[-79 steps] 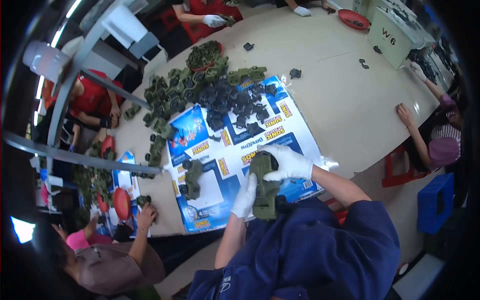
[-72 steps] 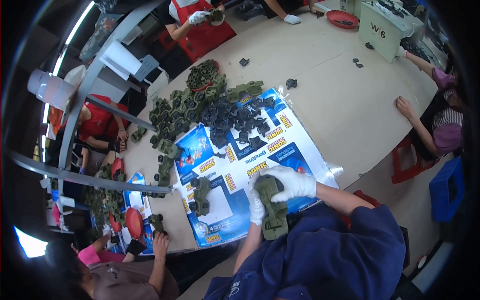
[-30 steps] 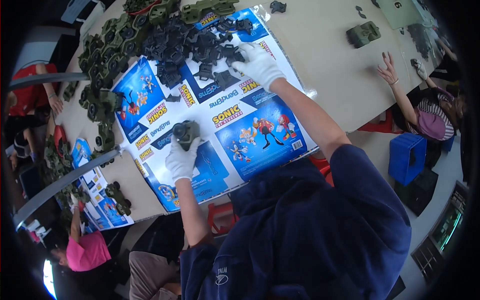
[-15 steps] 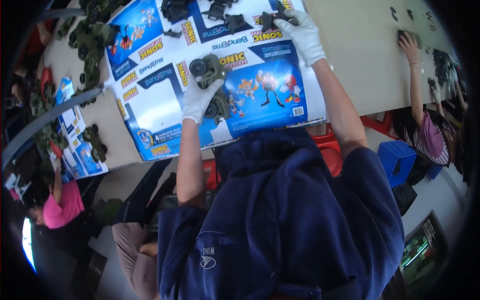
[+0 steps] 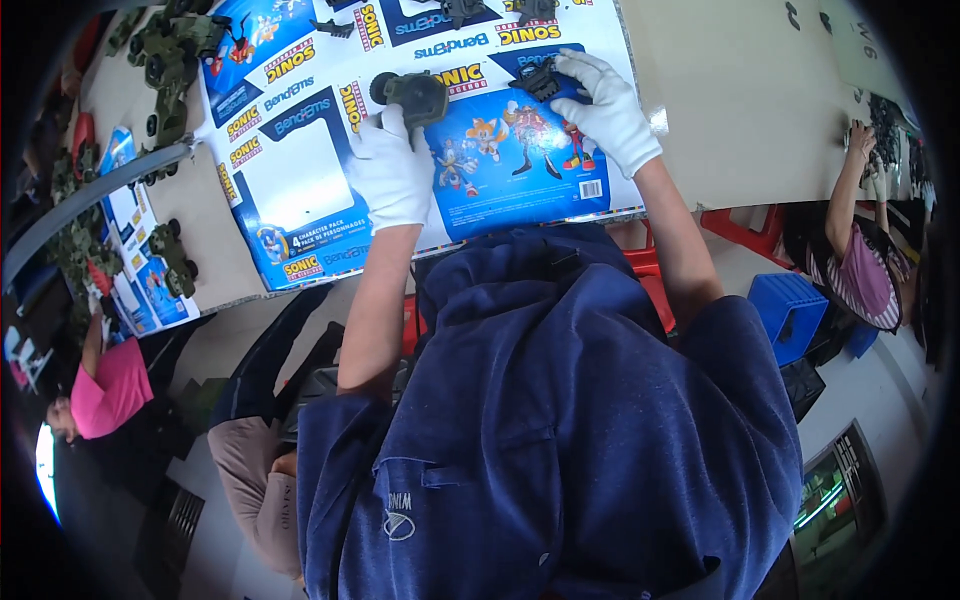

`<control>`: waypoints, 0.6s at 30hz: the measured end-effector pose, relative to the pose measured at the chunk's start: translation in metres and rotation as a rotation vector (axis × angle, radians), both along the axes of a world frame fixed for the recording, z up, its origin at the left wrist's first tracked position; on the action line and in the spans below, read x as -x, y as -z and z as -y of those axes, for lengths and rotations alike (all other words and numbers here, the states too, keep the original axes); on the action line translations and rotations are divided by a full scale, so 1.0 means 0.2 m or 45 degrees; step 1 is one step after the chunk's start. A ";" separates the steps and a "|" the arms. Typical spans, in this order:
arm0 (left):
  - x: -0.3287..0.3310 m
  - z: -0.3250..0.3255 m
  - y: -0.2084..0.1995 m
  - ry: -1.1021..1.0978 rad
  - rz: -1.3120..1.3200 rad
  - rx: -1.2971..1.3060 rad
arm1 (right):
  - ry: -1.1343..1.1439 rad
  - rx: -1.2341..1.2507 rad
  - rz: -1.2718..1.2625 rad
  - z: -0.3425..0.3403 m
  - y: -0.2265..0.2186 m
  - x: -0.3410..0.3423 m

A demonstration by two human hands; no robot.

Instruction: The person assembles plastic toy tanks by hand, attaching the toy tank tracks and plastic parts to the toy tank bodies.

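Note:
A dark olive-green toy truck [image 5: 420, 98] with black wheels is held up in my left hand [image 5: 388, 165], the gloved fingers closed round its near end. To the right of it, a small black plastic part [image 5: 537, 80] sits at the fingertips of my right hand [image 5: 612, 112], gripped between thumb and fingers, apart from the truck. Both hands wear white gloves. Beneath them lies a large printed cardboard sheet [image 5: 520, 195], blue and white with cartoon figures. More black plastic parts [image 5: 462, 10] lie at its far edge, partly cut off by the frame.
Several green toy trucks [image 5: 170, 70] stand clustered at the left, beside a grey curved rail [image 5: 110, 200]. One more truck [image 5: 172, 258] is below the rail. Co-workers sit at both sides, in a pink shirt [image 5: 115, 385] and a purple top [image 5: 868, 270]. A blue crate [image 5: 787, 315] stands lower right.
My right hand has come nearer from the far black parts, bringing one along. The truck in my left hand has turned, so its underside wheels show less. My view has shifted slightly.

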State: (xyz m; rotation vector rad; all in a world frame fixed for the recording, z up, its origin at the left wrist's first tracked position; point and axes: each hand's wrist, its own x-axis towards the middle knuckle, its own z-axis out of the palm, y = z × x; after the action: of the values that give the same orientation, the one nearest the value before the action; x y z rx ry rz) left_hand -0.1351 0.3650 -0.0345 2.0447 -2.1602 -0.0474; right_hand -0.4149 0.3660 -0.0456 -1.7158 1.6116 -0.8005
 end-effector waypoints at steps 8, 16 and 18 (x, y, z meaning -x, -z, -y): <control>-0.38 0.23 0.12 -0.321 -1.339 -0.728 | -0.176 0.118 -0.570 0.10 0.13 -0.07; -0.46 0.17 0.04 -0.483 -1.596 -0.657 | 0.382 -0.379 -0.198 0.07 0.06 0.06; -0.44 0.12 -0.01 -0.124 -0.986 -0.706 | 0.418 -0.315 -0.184 0.03 -0.04 0.06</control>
State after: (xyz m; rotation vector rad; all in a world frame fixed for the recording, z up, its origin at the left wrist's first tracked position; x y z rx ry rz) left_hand -0.0470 0.3413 -0.0334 1.8789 -1.6416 -1.3084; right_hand -0.4279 0.3591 -0.0381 -1.3805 2.0327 -0.6051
